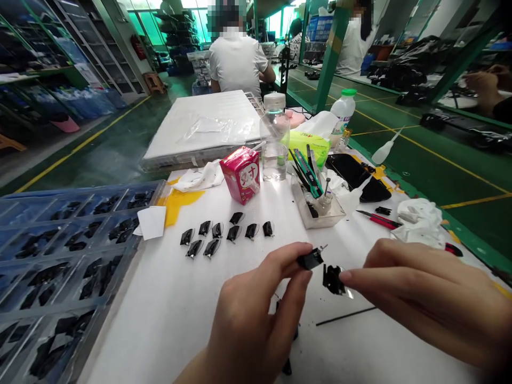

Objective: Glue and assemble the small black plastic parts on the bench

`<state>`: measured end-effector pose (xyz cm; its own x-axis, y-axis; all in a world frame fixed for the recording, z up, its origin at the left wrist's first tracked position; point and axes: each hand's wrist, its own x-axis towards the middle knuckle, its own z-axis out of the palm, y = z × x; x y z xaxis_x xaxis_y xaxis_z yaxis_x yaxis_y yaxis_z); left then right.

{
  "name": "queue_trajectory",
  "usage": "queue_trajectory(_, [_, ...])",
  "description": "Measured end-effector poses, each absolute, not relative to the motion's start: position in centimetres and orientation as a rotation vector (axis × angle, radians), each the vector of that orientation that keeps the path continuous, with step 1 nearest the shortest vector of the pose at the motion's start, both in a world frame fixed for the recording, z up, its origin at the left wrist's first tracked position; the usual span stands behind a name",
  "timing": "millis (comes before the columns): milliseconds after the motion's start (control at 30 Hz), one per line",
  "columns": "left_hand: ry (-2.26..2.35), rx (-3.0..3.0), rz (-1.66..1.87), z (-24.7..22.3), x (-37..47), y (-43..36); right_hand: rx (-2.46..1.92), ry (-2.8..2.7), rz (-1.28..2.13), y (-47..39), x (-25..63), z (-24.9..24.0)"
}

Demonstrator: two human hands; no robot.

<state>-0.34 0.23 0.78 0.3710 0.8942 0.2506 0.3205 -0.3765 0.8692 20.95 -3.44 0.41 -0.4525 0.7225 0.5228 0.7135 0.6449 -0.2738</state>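
Note:
My left hand pinches a small black part between thumb and forefinger, with a thin metallic bit at its upper end. Close to its right, my right hand grips a second black piece with a clear, shiny edge. A small gap separates the two pieces. Several finished-looking small black parts lie in loose rows on the white table. More dark pieces, partly hidden, lie beneath my left hand. A thin black rod rests below the right-hand piece.
A divided tray of black parts stands left. Behind the hands are a red box, a clear bottle, a tool container, a tissue pack and red-handled cutters. A person in white sits beyond.

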Motion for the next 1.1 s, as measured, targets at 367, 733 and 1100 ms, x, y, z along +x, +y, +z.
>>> queue_trajectory(367, [0.857, 2.570, 0.956, 0.0, -1.1, 0.7, -1.215, -2.371, 0.018, -3.9, 21.5, -0.4])
queue_trajectory(733, [0.631, 2.363, 0.809, 0.8, -1.6, 1.5, -1.159, -2.215, 0.104, -3.1, 20.6, 0.7])
queue_trajectory(1100, [0.683, 2.226, 0.788, 0.6, -1.1, 1.5, -1.153, -2.168, 0.252, -2.8, 20.3, 1.6])
